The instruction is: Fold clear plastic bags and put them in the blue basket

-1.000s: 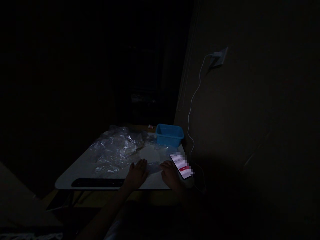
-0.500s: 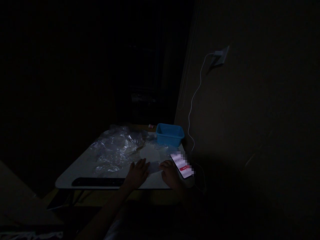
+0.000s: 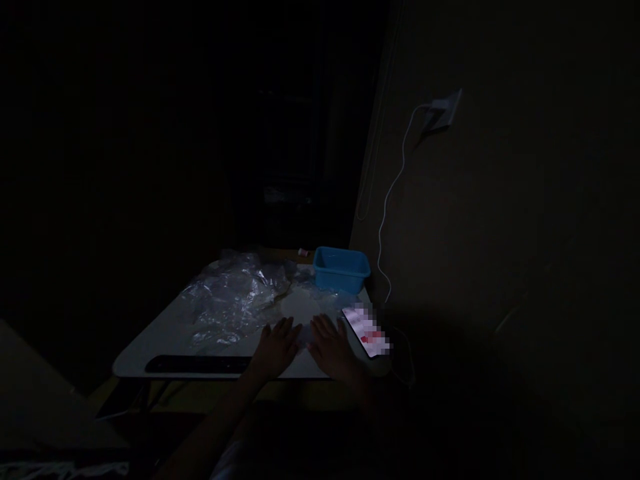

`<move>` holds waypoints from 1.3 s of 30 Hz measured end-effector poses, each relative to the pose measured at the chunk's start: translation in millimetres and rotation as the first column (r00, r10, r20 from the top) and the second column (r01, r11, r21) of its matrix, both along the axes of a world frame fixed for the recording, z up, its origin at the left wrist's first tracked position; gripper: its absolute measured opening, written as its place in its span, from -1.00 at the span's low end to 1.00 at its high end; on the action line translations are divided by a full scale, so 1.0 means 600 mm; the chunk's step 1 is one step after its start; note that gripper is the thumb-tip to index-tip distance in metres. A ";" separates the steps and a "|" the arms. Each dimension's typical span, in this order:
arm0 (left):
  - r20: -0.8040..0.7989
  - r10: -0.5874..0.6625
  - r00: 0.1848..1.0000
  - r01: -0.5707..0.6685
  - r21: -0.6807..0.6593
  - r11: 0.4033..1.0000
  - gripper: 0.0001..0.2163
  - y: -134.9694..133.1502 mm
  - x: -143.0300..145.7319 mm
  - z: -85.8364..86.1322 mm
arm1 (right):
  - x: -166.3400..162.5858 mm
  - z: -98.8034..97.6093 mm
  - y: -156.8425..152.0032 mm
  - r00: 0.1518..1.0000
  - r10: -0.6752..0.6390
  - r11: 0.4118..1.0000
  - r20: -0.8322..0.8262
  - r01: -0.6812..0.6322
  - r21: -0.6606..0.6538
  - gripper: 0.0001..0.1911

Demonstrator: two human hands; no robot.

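Note:
A small piece of clear plastic film (image 3: 305, 337) lies on the white table (image 3: 165, 333) between my hands. My left hand (image 3: 277, 347) rests flat at its left side, fingers stretched forward. Over its right side lies my right hand (image 3: 331, 345), also flat with the fingers spread. Both palms face down, and they hide the edges of the film. A heap of crumpled clear plastic (image 3: 240, 290) covers the table's left and middle. The room is very dark, so fine detail is lost.
Beyond my right hand stands a blue plastic basin (image 3: 341, 270). A lit phone (image 3: 364, 330) lies at the table's right edge. A long black bar (image 3: 197, 364) sits along the front edge. A white cable (image 3: 385, 207) hangs from a wall socket (image 3: 443, 110).
My right hand has gone from curled fingers at the film's right edge to lying flat and spread over it, a little further left. My left hand stays about where it was.

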State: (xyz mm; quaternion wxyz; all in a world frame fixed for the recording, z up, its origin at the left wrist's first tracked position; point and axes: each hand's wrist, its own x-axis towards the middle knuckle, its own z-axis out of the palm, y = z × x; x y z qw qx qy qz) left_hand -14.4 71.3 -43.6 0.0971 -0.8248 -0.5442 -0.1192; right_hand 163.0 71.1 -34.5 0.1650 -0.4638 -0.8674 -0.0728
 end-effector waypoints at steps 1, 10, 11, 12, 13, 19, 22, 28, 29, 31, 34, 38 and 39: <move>-0.002 0.001 1.000 -0.001 -0.005 1.000 -0.61 0.000 0.000 0.000 | 0.000 -0.002 0.000 1.000 0.000 1.000 0.006 0.000 0.002 -0.50; 0.006 0.002 1.000 -0.002 -0.007 1.000 -0.61 0.000 0.000 -0.001 | 0.002 -0.008 0.004 1.000 0.010 0.998 -0.010 -0.010 -0.059 -0.49; 0.009 0.003 1.000 -0.003 -0.008 1.000 -0.61 0.000 0.000 -0.001 | 0.002 -0.008 0.004 1.000 0.010 0.998 -0.009 -0.010 -0.070 -0.49; 0.016 0.005 1.000 -0.005 -0.013 1.000 -0.61 0.000 0.000 0.000 | 0.001 -0.008 0.004 1.000 0.006 0.997 -0.008 -0.007 -0.080 -0.49; 0.027 0.004 1.000 -0.003 -0.019 1.000 -0.61 0.000 0.000 0.001 | 0.001 -0.008 0.004 1.000 0.005 0.996 -0.007 -0.005 -0.089 -0.49; 0.041 -0.179 0.983 0.180 -0.030 0.983 -0.58 -0.006 -0.003 0.009 | 0.001 -0.005 0.002 1.000 -0.006 0.996 0.003 0.006 -0.094 -0.48; -0.013 -0.278 0.961 0.277 -0.038 0.960 -0.55 -0.008 -0.002 0.010 | 0.001 -0.004 0.002 1.000 0.000 0.995 0.011 0.001 -0.097 -0.47; -0.064 -0.285 0.956 0.283 -0.040 0.958 -0.51 -0.002 -0.003 -0.005 | 0.002 -0.008 0.004 1.000 0.003 0.994 0.014 -0.002 -0.106 -0.48; -0.064 -0.283 0.957 0.281 -0.042 0.959 -0.50 -0.001 -0.003 -0.008 | 0.002 -0.009 0.004 1.000 0.006 0.994 0.012 -0.005 -0.106 -0.48; -0.057 -0.273 0.960 0.271 -0.048 0.961 -0.50 0.001 -0.004 -0.011 | 0.003 -0.009 0.004 1.000 0.009 0.995 0.001 -0.009 -0.103 -0.47; -0.048 -0.265 0.963 0.262 -0.057 0.963 -0.49 0.002 -0.004 -0.012 | 0.004 -0.006 0.004 1.000 -0.018 0.998 -0.022 0.017 -0.068 -0.45; -0.041 -0.251 0.967 0.248 -0.075 0.966 -0.49 0.002 -0.002 -0.009 | 0.003 0.000 0.003 1.000 0.008 0.999 -0.019 -0.009 -0.030 -0.40; -0.039 -0.249 0.968 0.245 -0.085 0.966 -0.48 0.002 -0.002 -0.008 | 0.002 0.001 0.003 0.999 0.030 0.999 -0.014 -0.030 -0.035 -0.41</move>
